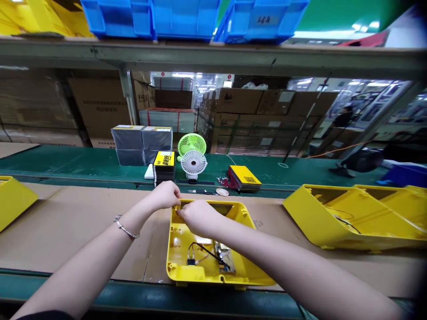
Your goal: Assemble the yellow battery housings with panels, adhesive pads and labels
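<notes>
A yellow plastic housing (173, 249), open side up, lies on the cardboard-covered bench in front of me. Inside it are a black cable with a small black connector (191, 261) and a circuit board (227, 260). My left hand (167, 194) is at the housing's far left corner, its fingers pressed together on or beside the rim. Close to it, my right hand (196, 217) reaches over the housing with curled fingers at the inside of the same corner. Whatever the fingertips pinch is too small to make out.
More yellow housings stand at right (333, 222) and left (15, 200). Behind are a white fan (193, 164), a green fan (191, 144), stacked yellow-topped panels (247, 175), a black-and-yellow stack (164, 165) and wrapped grey blocks (143, 146). Blue bins (187, 20) sit on the overhead shelf.
</notes>
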A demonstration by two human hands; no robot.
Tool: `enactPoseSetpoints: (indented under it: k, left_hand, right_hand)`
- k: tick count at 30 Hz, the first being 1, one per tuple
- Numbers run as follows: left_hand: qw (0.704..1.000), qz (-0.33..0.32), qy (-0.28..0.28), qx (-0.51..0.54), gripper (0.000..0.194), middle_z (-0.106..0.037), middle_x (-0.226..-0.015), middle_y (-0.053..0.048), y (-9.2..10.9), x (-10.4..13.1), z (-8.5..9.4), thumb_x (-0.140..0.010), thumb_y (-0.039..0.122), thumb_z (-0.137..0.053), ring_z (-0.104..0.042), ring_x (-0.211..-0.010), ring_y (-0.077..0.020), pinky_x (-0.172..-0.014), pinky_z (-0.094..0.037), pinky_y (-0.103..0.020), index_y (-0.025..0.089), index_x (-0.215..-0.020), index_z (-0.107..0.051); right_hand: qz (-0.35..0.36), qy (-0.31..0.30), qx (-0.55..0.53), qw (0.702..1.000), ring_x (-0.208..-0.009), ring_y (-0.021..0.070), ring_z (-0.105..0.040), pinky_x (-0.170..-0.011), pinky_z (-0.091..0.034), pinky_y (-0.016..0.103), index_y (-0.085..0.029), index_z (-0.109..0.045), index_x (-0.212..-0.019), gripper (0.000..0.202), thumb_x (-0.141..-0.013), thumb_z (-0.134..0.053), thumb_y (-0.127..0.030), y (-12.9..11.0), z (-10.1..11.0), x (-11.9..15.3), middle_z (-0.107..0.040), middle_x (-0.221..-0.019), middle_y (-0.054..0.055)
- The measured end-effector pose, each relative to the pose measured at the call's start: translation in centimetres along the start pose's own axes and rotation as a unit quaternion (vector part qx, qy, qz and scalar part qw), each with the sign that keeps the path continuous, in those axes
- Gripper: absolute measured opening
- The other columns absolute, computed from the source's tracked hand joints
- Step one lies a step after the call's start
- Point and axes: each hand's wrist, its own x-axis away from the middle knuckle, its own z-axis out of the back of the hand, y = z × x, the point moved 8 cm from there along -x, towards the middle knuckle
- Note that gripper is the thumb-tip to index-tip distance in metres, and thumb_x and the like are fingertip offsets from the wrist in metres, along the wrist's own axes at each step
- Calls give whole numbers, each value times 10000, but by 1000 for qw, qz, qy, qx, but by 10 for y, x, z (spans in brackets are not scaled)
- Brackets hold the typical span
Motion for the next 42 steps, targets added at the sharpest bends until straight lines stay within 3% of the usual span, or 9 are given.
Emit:
enactPoseSetpoints:
  k: [6, 13, 20, 28, 31, 34, 36, 40, 42]
  left_hand:
    - [998, -8, -28, -59, 91, -646, -526, -4, 19, -3, 2, -468, 135, -648, -563, -505, -146, -468, -386, -224, 195, -529, -677]
    - [994, -23, 0, -105, 189, -617, -523, -9, 30, -4, 2, -413, 12, -569, -545, -541, -157, -496, -377, -238, 189, -460, -617]
    - [996, -12, -68, -65, 108, -637, -523, 3, 23, -7, -1, -457, 135, -652, -566, -491, -138, -456, -393, -207, 184, -551, -669]
    - [996, -25, -26, -84, 170, -607, -499, 15, 30, -8, -1, -405, 34, -562, -506, -480, -122, -445, -345, -214, 190, -457, -605]
    - [997, -22, -19, -69, 165, -611, -508, 22, 24, -10, -3, -412, 39, -568, -511, -486, -119, -448, -345, -210, 190, -469, -599]
    - [999, -15, -6, -51, 158, -603, -509, 29, 14, -14, -8, -423, 42, -581, -512, -483, -115, -443, -345, -206, 191, -474, -577]
    - [999, -9, -1, -35, 154, -598, -512, 34, 8, -15, -12, -434, 48, -593, -513, -474, -111, -438, -348, -200, 190, -487, -566]
    - [1000, -7, 8, -10, 140, -583, -508, 41, 3, -11, -15, -461, 64, -604, -521, -470, -110, -431, -351, -194, 183, -521, -560]
    - [1000, -17, 12, -3, 130, -588, -517, 37, 8, -4, -12, -477, 71, -597, -532, -483, -118, -431, -351, -199, 184, -532, -560]
  right_hand:
    - [19, -8, 15, 1000, -685, 183, -651, -561, -402, 230, -257, -526, -1185, 452, -773, -487, -77, 7, 5, 11, -687, -799, 39]
    - [27, -27, 38, 999, -611, 198, -643, -524, -404, 251, -176, -479, -1224, 400, -826, -453, -142, -3, -8, 14, -670, -684, 52]
    - [12, -29, 34, 999, -642, 184, -650, -518, -363, 231, -246, -397, -1314, 514, -818, -474, -133, 8, -1, 25, -685, -734, 37]
    - [17, -23, 17, 999, -653, 190, -654, -533, -376, 241, -248, -434, -1296, 451, -849, -475, -198, 5, -7, 25, -697, -756, 48]
    - [15, -13, 1, 1000, -669, 196, -652, -546, -377, 248, -267, -589, -1144, 299, -887, -463, -354, 12, -6, 33, -701, -752, 59]
    - [7, -6, -33, 999, -675, 184, -642, -567, -383, 244, -257, -682, -975, 286, -879, -471, -424, 24, -4, 49, -694, -728, 49]
    - [-8, 29, -61, 998, -708, 169, -631, -608, -403, 243, -248, -692, -942, 300, -886, -458, -428, 37, 1, 62, -688, -764, 42]
    - [-98, 195, -59, 974, -895, 183, -568, -783, -428, 293, -206, -616, -1111, 304, -899, -452, -349, 77, 21, 91, -641, -945, 78]
    - [-141, 223, -41, 964, -922, 188, -543, -818, -425, 307, -183, -617, -1093, 276, -878, -486, -296, 92, 23, 103, -621, -972, 83]
